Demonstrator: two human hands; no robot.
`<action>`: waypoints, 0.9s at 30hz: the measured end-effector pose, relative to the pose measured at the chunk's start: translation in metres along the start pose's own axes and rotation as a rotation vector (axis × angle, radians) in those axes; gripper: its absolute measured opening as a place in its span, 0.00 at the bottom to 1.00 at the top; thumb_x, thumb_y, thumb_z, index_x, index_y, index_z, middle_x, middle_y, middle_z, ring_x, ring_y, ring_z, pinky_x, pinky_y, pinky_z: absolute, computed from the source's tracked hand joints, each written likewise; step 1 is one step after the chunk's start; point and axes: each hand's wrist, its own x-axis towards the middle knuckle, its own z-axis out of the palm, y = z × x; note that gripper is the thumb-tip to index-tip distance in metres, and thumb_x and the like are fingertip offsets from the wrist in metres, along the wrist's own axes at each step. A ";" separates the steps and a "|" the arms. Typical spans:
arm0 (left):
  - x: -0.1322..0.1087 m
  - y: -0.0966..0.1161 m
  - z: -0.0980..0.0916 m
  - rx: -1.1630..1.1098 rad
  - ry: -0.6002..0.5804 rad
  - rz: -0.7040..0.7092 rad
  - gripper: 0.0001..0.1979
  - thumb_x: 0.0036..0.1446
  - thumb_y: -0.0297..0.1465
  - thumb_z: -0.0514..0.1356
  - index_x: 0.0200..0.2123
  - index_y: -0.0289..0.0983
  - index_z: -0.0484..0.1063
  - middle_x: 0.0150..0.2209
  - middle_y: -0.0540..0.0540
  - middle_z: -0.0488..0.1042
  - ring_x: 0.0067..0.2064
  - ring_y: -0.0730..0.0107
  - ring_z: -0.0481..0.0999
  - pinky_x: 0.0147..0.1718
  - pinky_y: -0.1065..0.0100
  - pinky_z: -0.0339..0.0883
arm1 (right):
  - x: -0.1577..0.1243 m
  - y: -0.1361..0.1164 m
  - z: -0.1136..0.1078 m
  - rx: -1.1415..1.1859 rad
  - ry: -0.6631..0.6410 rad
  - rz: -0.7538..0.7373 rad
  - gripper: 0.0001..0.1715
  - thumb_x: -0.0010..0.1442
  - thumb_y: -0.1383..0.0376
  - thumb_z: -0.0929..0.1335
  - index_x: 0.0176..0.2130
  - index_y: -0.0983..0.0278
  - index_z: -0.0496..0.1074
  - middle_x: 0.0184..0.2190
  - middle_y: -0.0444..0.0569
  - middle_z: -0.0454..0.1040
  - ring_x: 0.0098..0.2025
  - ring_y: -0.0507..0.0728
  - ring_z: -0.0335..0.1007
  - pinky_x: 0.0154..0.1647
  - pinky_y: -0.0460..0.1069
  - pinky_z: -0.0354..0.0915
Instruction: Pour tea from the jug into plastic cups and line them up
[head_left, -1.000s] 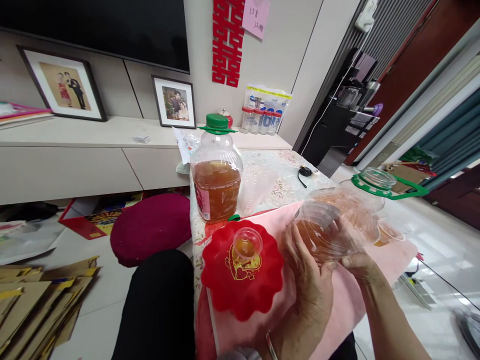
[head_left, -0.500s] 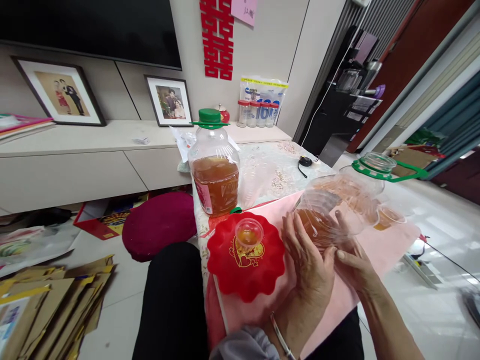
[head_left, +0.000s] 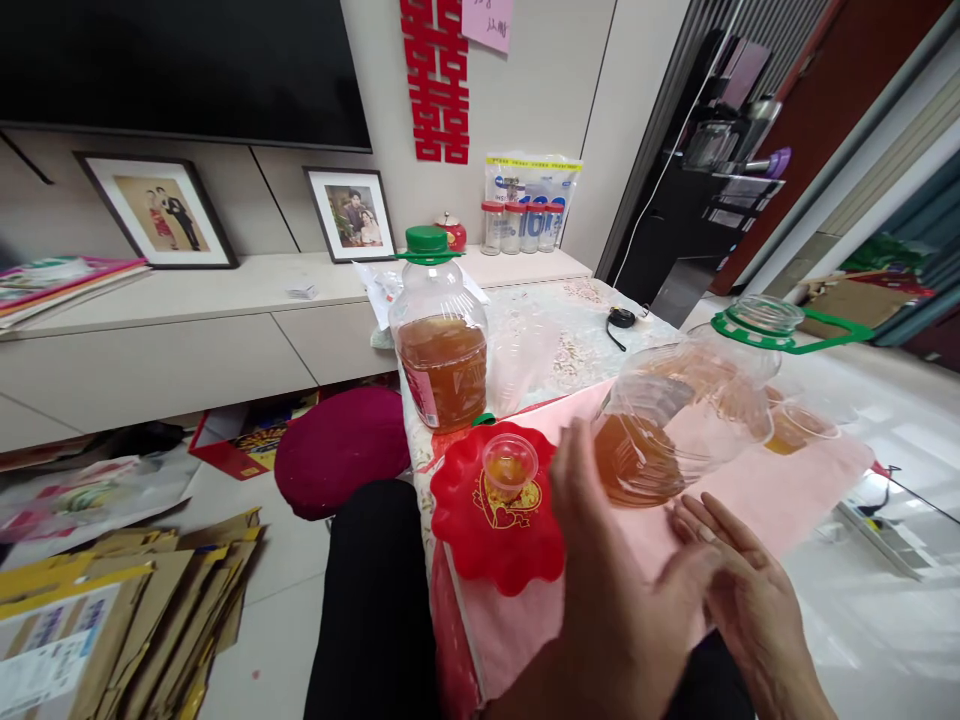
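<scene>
A large clear bottle (head_left: 637, 455) lies on its side, its uncapped neck and green ring handle toward the far right. Amber liquid collects in its near end. My left hand (head_left: 619, 580), smeared by motion, is raised just left of that end, open and holding nothing. Palm up, my right hand (head_left: 750, 585) is open in front of the bottle's base, fingers stretched; whether they touch it I cannot tell. To the left, a small clear cup (head_left: 510, 468) with some amber liquid stands on a red scalloped plate (head_left: 480, 555). Another cup (head_left: 802, 428) of amber liquid is partly hidden behind the bottle.
An upright capped bottle (head_left: 442, 370) of amber liquid stands behind the plate. Pink paper (head_left: 517, 630) covers the near tabletop. A black tape measure (head_left: 621, 318) lies farther back. A maroon stool (head_left: 341, 450) and flattened cardboard (head_left: 172, 600) are at the left.
Both hands have come off the bottle's base: the left moved up and toward me, the right drew back and turned palm up. The bottle still lies on its side.
</scene>
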 end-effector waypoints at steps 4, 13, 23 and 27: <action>0.018 -0.028 -0.058 0.048 0.154 -0.152 0.51 0.54 0.40 0.71 0.73 0.52 0.44 0.76 0.45 0.48 0.77 0.49 0.52 0.73 0.36 0.56 | -0.021 -0.002 -0.001 -0.010 0.003 -0.004 0.22 0.46 0.54 0.82 0.41 0.56 0.83 0.36 0.46 0.86 0.37 0.55 0.83 0.42 0.48 0.79; 0.043 -0.085 -0.082 -0.059 -0.035 -0.420 0.61 0.40 0.39 0.70 0.75 0.36 0.44 0.71 0.35 0.57 0.72 0.50 0.61 0.74 0.43 0.55 | -0.060 -0.015 0.048 -0.219 -0.393 -0.061 0.19 0.56 0.47 0.77 0.30 0.60 0.80 0.24 0.47 0.77 0.27 0.56 0.72 0.31 0.51 0.70; 0.046 -0.099 -0.069 -0.154 -0.064 -0.397 0.55 0.47 0.32 0.69 0.74 0.39 0.44 0.63 0.37 0.68 0.65 0.56 0.71 0.65 0.51 0.69 | -0.058 -0.029 0.110 -0.346 -0.665 -0.117 0.23 0.62 0.45 0.74 0.30 0.60 0.73 0.24 0.42 0.73 0.27 0.53 0.71 0.31 0.51 0.67; 0.044 -0.100 -0.067 -0.158 -0.050 -0.398 0.53 0.48 0.30 0.68 0.73 0.37 0.44 0.61 0.36 0.70 0.63 0.56 0.73 0.62 0.53 0.71 | -0.055 -0.032 0.124 -0.391 -0.714 -0.134 0.25 0.63 0.44 0.72 0.31 0.61 0.71 0.24 0.39 0.73 0.26 0.51 0.71 0.30 0.50 0.68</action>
